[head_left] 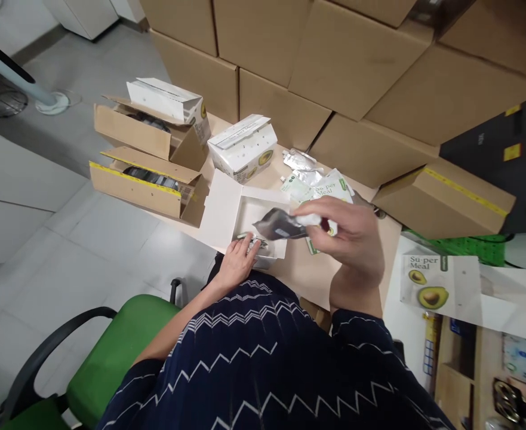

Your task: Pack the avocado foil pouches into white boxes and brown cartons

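Note:
My right hand [350, 233] pinches a dark silvery spouted pouch [280, 224] by its white-capped end, with the body hanging over an open white carton [220, 209]. Inside that carton, near its front wall, a few pouches [256, 242] lie under my left hand [236, 260]. The left fingers are stretched out and rest on them. Right behind my right hand are white-and-green "Super Meal" pouches [334, 186] and silver pouches [299, 160] on the table, partly covered by the hand.
A closed-looking white carton [242, 146] and two brown boxes [141, 182] holding dark pouches stand left. Stacked cardboard boxes [263, 36] wall off the back. An avocado-printed carton [439, 280] lies right. A green chair [119, 340] stands left of me.

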Demonstrator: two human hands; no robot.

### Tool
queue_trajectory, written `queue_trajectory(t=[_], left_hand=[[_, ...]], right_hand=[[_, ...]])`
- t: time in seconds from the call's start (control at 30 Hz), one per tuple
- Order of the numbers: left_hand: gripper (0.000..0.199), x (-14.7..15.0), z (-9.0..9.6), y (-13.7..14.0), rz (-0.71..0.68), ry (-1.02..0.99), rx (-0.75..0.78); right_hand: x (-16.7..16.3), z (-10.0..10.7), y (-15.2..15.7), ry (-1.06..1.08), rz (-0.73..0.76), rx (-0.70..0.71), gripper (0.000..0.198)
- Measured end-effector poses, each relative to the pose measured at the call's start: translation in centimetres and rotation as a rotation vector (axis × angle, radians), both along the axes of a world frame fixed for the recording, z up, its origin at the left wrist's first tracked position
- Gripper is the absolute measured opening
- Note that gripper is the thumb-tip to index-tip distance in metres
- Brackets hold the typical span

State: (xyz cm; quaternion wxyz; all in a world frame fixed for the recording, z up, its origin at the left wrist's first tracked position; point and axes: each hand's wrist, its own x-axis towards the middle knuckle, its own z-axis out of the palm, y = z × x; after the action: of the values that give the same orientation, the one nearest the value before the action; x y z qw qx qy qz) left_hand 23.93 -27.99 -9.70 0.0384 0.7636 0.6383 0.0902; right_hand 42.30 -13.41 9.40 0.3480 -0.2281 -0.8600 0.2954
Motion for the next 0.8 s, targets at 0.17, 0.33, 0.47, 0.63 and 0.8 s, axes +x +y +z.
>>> queue_trajectory(t=[0.17, 0.33, 0.47, 0.63, 0.8], left_hand=[[0.046, -0.1, -0.3, -0.1, -0.016, 0.002, 0.007], [0.045, -0.1, -0.5, -0.2, -0.016, 0.018, 0.038], [0.046, -0.1, -0.5, -0.2, -0.014, 0.001, 0.04], [0.046, 0.0, -0.4, -0.1, -0.002, -0.01, 0.03], [0.046, 0.1, -0.4, -0.1, 0.006, -0.017, 0.025]], right_hand=[[-1.9, -4.0, 1.8, -0.199, -0.01, -0.033, 0.024], [-3.0, -6.3, 4.4, -0.097, -0.34, 0.056, 0.027], [-3.6, -6.5, 5.2, -0.144, -0.208, -0.008, 0.027], [-5.7, -7.5, 4.4, -0.357, 0.098, -0.203, 0.024], [-8.6, -10.4, 4.0, -0.765, 0.353, -0.236, 0.024]])
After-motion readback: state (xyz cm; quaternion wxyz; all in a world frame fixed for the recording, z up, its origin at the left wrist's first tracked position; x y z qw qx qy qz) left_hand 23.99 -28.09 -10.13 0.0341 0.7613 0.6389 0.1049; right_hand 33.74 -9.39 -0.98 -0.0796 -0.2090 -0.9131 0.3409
